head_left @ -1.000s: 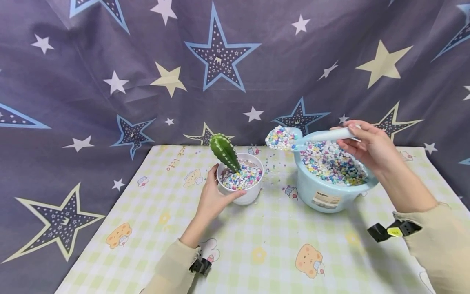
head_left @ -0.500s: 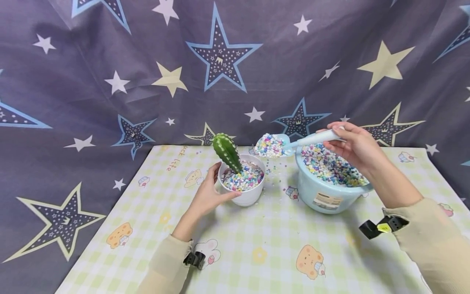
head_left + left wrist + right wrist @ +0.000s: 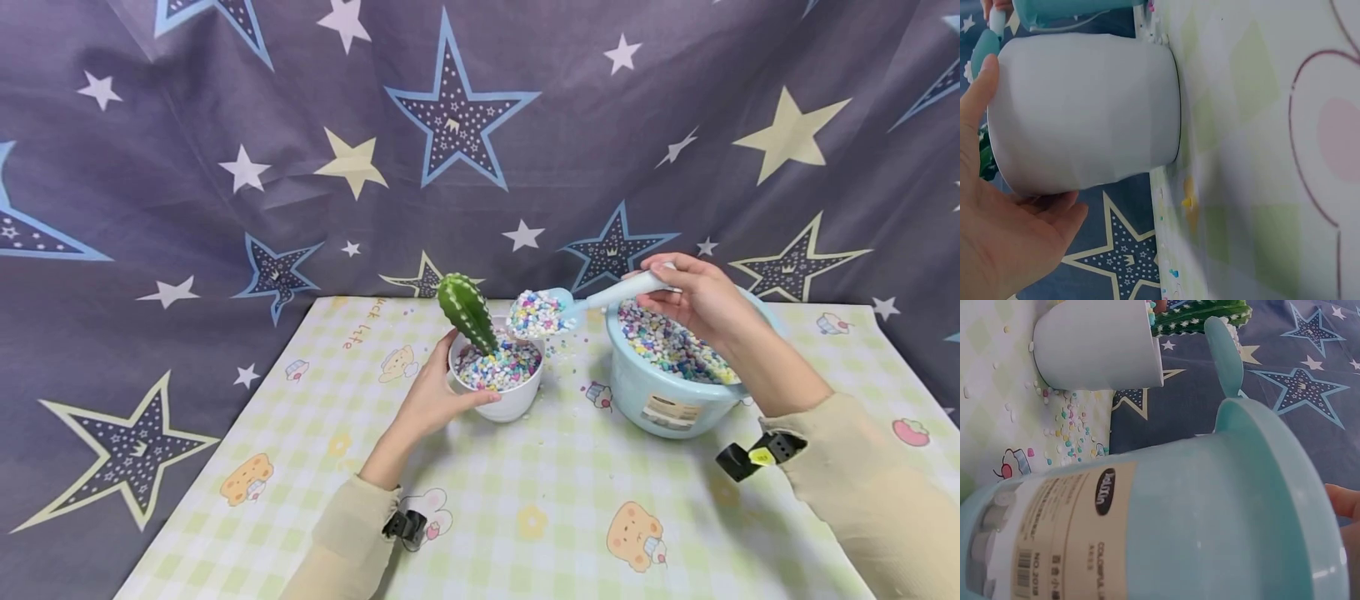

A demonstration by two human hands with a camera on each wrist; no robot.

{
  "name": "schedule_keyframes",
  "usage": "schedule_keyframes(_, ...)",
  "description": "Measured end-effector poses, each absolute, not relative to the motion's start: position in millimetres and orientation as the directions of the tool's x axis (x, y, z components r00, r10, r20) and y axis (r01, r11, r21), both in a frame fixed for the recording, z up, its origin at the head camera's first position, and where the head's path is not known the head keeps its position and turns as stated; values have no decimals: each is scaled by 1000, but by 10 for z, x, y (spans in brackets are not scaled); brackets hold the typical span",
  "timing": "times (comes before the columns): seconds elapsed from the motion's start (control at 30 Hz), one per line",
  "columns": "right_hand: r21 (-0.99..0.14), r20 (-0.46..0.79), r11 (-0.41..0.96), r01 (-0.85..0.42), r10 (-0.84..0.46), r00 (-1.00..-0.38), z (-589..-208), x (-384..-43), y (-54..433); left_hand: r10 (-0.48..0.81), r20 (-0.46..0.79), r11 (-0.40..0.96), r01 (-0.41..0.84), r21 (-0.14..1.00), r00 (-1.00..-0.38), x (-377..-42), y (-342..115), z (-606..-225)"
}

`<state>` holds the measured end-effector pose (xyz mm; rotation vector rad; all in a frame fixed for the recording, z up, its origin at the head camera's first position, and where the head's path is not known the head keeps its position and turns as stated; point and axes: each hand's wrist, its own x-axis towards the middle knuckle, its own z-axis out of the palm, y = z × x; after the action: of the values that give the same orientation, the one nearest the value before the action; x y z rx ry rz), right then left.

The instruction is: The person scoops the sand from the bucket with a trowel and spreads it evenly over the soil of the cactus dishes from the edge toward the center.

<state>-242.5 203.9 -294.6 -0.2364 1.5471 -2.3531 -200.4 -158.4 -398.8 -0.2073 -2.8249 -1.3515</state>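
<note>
My left hand [image 3: 431, 402] holds a white flowerpot [image 3: 512, 407] upright on the table, thumb at the near rim and fingers round its left side. A green cactus [image 3: 467, 312] leans left in it, among multicoloured pebbles [image 3: 501, 368]. In the left wrist view the pot [image 3: 1085, 112] hides most of the cactus. My right hand [image 3: 701, 300] grips the pale handle of a light blue scoop [image 3: 622, 292]. Heaped pebbles [image 3: 536, 313] fill the scoop's bowl, held just above the pot's right rim. The right wrist view shows the scoop [image 3: 1225, 356] beyond the bucket's rim.
A light blue bucket [image 3: 637, 387] of the same pebbles stands right of the pot, under my right forearm. Loose pebbles [image 3: 1071, 428] lie scattered between pot and bucket. The checked tablecloth [image 3: 555, 475] ends at a starry curtain [image 3: 300, 100] behind.
My right hand has carried the loaded scoop left and slightly down, from beside the bucket's rim to the pot's right edge. The left hand keeps its hold on the pot.
</note>
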Motion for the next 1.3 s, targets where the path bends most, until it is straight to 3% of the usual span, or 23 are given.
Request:
schedule_keyframes(0.3, -950, -78, -262, 171, -330, -941, -2933, -2421, 1939, -17, 116, 636, 79, 768, -993, -1807, -1418, -3982)
schedule_keyframes(0.63, -972, -132, -145, 187, -320, -938, -2899, -2414, 1777, 175, -1, 605, 106, 789, -985, -1962, -1694, -3863)
schedule_keyframes(1.1, -993, -78, 101, 53, -256, -964, -2828, -2379, 1606, 53, 56, 650, 77, 756, -997, -1840, -1561, -3872)
schedule_keyframes(1.3, -985, -53, 170, 14, -229, -972, -2763, -2323, 1567, 96, 53, 648, 103, 754, -994, -1861, -1579, -3868)
